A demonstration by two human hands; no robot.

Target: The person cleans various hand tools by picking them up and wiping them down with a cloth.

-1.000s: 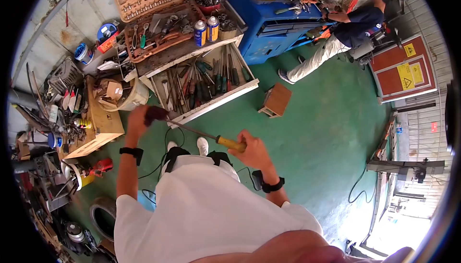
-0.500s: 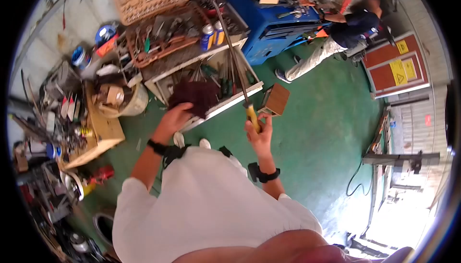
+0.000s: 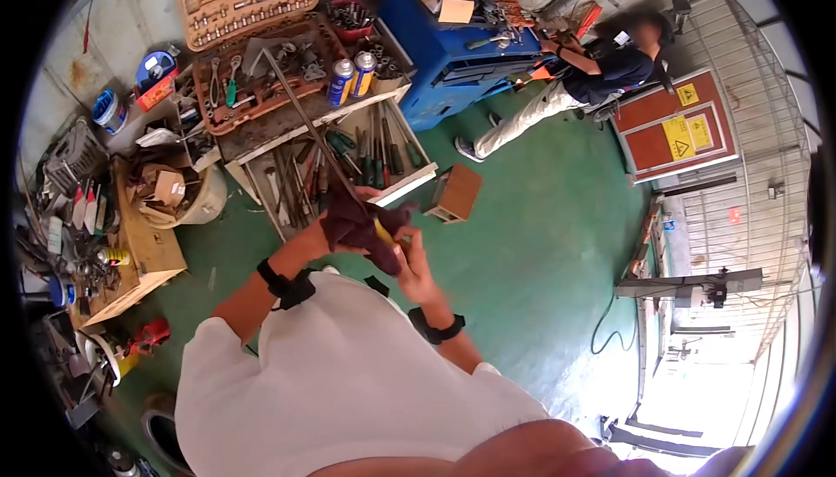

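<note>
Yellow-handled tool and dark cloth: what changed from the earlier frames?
The left hand moved the dark cloth off the shaft's far end, then in around the yellow handle. The shaft swung from pointing left to pointing ahead. Unchanged: right hand at the handle, drawer open.

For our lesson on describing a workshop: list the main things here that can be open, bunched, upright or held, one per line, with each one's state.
Tool drawer, pulled open
Tool case, lid open
Cloth, bunched around the yellow handle
Long tool, held, shaft uncovered
Left hand, gripping the cloth
Right hand, fingers at the yellow handle
Two spray cans, upright
</note>
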